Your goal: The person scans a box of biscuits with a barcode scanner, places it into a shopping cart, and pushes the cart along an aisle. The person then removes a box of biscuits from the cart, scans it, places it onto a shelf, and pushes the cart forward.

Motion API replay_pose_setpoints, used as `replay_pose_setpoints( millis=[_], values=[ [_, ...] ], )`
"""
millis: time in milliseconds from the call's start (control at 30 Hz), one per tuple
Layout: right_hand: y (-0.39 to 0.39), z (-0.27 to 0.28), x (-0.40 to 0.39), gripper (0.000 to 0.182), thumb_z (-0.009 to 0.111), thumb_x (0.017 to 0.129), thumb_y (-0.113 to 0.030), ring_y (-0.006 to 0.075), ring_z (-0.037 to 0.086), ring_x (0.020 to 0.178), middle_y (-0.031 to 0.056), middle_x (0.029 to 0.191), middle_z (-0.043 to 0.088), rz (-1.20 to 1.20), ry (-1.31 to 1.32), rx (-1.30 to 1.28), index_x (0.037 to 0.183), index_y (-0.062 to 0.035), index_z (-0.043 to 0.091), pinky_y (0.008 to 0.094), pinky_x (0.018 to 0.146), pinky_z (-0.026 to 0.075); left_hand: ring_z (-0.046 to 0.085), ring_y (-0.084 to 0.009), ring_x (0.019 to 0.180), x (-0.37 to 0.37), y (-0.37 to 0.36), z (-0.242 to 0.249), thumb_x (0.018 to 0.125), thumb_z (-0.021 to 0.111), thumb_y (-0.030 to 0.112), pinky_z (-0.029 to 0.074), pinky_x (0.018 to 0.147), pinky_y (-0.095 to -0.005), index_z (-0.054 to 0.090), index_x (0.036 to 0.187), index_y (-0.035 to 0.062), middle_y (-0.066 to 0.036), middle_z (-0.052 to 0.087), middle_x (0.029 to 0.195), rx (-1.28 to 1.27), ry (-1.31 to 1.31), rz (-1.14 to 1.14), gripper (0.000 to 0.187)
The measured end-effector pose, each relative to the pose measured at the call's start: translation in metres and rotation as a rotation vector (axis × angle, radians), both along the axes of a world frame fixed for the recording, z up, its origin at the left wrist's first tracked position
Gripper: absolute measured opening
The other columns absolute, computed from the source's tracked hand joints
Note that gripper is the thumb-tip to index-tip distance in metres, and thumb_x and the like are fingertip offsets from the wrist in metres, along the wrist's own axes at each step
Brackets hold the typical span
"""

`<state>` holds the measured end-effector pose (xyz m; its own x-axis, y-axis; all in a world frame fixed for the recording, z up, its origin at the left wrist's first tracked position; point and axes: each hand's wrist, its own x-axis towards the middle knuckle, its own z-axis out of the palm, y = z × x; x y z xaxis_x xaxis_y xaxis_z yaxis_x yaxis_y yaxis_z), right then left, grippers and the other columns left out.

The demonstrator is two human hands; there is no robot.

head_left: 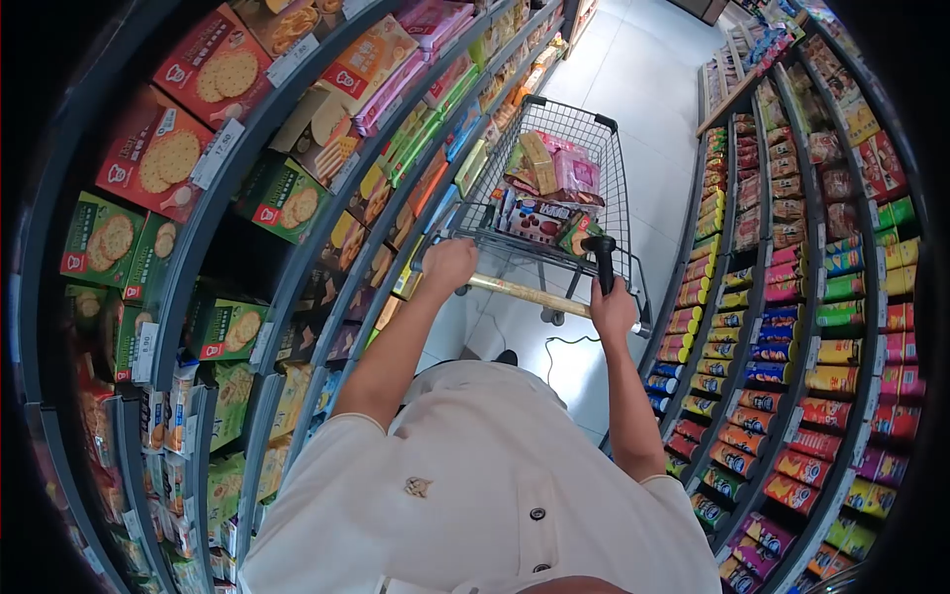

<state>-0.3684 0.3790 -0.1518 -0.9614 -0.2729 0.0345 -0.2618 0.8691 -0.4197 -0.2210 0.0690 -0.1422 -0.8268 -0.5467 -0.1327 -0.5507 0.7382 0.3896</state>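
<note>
A wire shopping cart [621,188] stands in front of me, with a pale handlebar [524,292] across its near side. My left hand [451,263] is closed around the left end of that bar. Toward the bar's right end, my right hand [614,305] is wrapped round the lower part of a black scanner-like device [602,259]; a thin black cable hangs below. Inside the basket lie a pink package [576,174], a yellowish package [538,163], a dark patterned package [534,220] and a green box [577,236].
Shelves with boxed biscuits [158,148] rise close on my left. On the right, shelves hold canisters [777,346] and bagged snacks. A pale tiled floor [643,79] runs ahead between them. The left shelf edge is very near the cart.
</note>
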Motion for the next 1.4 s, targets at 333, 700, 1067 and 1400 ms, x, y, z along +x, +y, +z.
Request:
replay_pose_setpoints(
  millis=[333,700,1067,1400],
  values=[
    [0.005,0.008,0.075,0.041,0.066,0.096,-0.046,0.0474,0.070,0.075,0.0239,0.074,0.070,-0.040,0.074,0.013,0.100,-0.0060,0.066,0.0580,0.068,0.053,0.072,-0.0408,0.091,0.065,0.007,0.004,0.095,0.053,0.029,0.056,0.083,-0.0534,0.074,0.093,0.0098,-0.019,0.075,0.092,0.014,0.067,-0.017,0.028],
    [0.034,-0.028,0.129,0.039,0.064,0.098,-0.044,0.0478,0.071,0.078,0.0243,0.081,0.072,-0.037,0.096,0.055,0.110,-0.0076,0.070,0.0575,0.067,0.053,0.076,-0.0375,0.078,0.124,0.017,-0.016,0.088,0.060,0.024,0.060,0.070,-0.0514,0.079,0.082,0.0066,-0.020,0.076,0.081,0.032,0.063,-0.053,0.027],
    [0.037,-0.016,0.184,0.049,0.064,0.097,-0.053,0.0474,0.070,0.084,0.0231,0.084,0.073,-0.098,0.034,0.096,0.105,-0.0047,0.068,0.0555,0.073,0.053,0.072,-0.0412,0.084,0.178,0.024,-0.009,0.088,0.058,0.026,0.056,0.077,-0.0559,0.074,0.085,0.0066,-0.019,0.074,0.085,0.155,0.175,-0.005,0.025],
    [0.041,-0.012,0.222,0.047,0.065,0.096,-0.050,0.0457,0.071,0.081,0.0198,0.081,0.073,-0.032,0.007,0.100,0.111,-0.0055,0.067,0.0555,0.071,0.053,0.072,-0.0392,0.088,0.209,0.033,0.000,0.089,0.054,0.027,0.056,0.080,-0.0538,0.076,0.089,0.0100,-0.017,0.075,0.090,0.086,0.147,0.045,0.028]
  ],
)
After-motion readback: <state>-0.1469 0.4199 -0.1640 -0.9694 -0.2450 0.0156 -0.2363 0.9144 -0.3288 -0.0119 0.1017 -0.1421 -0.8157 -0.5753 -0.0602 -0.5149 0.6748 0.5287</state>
